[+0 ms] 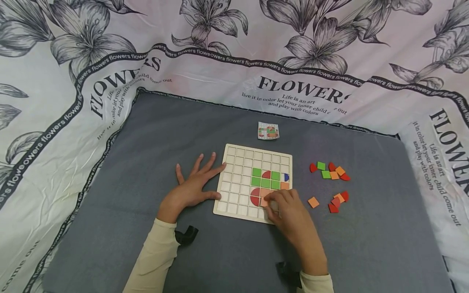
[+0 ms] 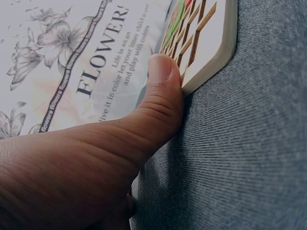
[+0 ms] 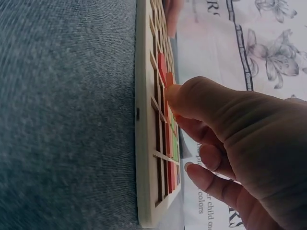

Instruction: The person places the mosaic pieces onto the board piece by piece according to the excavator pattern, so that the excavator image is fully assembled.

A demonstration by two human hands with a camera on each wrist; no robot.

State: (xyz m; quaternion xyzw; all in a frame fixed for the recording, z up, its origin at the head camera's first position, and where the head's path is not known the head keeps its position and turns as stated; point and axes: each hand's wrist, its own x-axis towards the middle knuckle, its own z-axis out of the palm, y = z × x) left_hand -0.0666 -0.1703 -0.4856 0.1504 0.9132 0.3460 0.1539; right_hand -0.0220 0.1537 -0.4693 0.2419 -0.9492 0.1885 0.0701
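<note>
Working layout, head view. On a grey cloth lies the pale gridded board, partly filled, between your hands. It should stay flat and unmoving while you place a piece. Your left hand has its fingers spread and clasps nothing; thumb and one fingertip touch the board's left edge, a sufficient brace if you press down rather than sideways. Your right hand reaches over the lower right part, thumb and forefinger pinched on a square orange tile. The card beyond the far edge shows a small coloured pattern, worth a glance for comparison. The tile is at the second row from the bottom, just right of a red rounded piece; in the right-wrist view it appears slightly proud of the grid. Align its sides with the dividers, seat one edge, lower the opposite one, and let go only once its face is level with its neighbours.

Orientation. The board looks near square, so no long axis stands out; its far edge slopes down to your right in the head view. The tile, likewise square, has no evident long axis or pointing end; your fingers hide part of it, so its exact turn cannot be told.
</note>
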